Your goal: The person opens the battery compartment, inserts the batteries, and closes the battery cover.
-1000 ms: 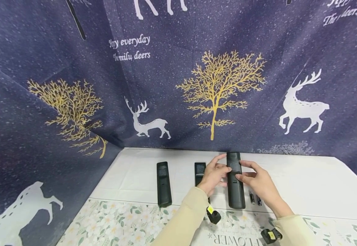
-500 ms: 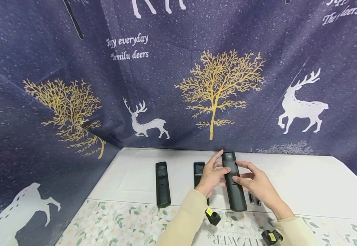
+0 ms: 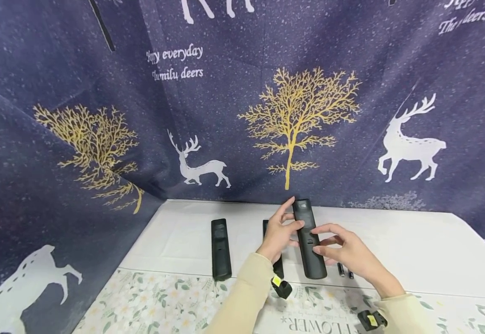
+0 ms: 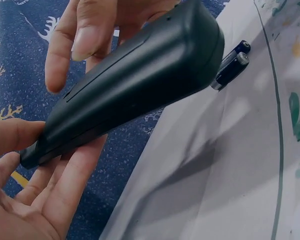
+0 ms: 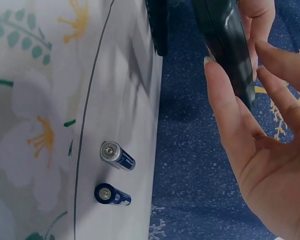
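A black remote control (image 3: 310,260) is held back side up, tilted above the table. My left hand (image 3: 279,234) grips its far end, thumb above and fingers beneath, as the left wrist view shows. Beside its right edge is my right hand (image 3: 348,250), fingers loosely spread. In the left wrist view its thumb and a finger hover close over the cover seam; whether any fingertip touches is unclear. A second remote control (image 3: 278,266) lies partly hidden behind my left hand. Two small batteries, one silver-ended (image 5: 117,156) and one dark blue (image 5: 112,194), lie to the right.
Another black remote control (image 3: 221,250) lies back side up farther left on the white table (image 3: 413,250). A flowered cloth area (image 3: 154,297) covers the near part. A dark blue curtain (image 3: 234,139) hangs behind the table edge.
The held remote control has moved left and slightly away with my left hand, tilting more. My right hand has stayed nearly in place, its thumb now at the remote's edge rather than on its back.
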A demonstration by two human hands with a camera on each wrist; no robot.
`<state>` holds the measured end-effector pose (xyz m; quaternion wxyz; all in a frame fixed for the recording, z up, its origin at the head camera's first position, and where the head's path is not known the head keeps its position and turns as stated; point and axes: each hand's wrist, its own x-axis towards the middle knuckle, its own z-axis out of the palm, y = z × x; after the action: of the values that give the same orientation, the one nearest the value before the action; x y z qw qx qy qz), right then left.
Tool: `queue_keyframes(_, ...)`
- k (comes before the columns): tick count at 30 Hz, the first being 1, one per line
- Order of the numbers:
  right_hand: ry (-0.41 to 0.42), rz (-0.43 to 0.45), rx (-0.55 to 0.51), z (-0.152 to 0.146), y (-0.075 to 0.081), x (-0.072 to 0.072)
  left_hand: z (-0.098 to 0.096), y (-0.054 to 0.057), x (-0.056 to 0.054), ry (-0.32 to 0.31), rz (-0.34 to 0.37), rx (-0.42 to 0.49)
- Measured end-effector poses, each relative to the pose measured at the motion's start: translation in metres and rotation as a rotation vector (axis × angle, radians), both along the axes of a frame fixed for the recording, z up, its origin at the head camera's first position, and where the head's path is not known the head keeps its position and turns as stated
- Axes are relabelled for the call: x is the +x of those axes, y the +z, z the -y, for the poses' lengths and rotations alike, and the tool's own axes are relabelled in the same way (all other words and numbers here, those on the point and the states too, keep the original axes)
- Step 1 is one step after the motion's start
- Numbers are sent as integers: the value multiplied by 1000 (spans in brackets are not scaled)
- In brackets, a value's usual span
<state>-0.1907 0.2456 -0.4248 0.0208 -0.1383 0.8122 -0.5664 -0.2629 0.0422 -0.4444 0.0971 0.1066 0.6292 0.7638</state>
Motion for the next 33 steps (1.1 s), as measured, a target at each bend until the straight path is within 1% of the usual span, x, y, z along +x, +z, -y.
queue_keyframes(7,23,14,59,4,0,1,0,0,-1,33,-13,-32)
queue_keyframes(12,46,-13,79,8,0,2,0,1,-1,67,-25,-60)
queue_keyframes(17,55,-50,127,11,-2,2,-1,0,-1,101,-27,-52)
queue_keyframes(22,26,-50,148,14,-2,0,-1,-1,-1,104,-31,-52)
queue_keyframes(27,22,-69,167,16,-3,0,-1,-1,-1,113,-34,-54)
queue_keyframes(33,7,-85,197,17,-1,1,-1,0,1,102,-35,-42)
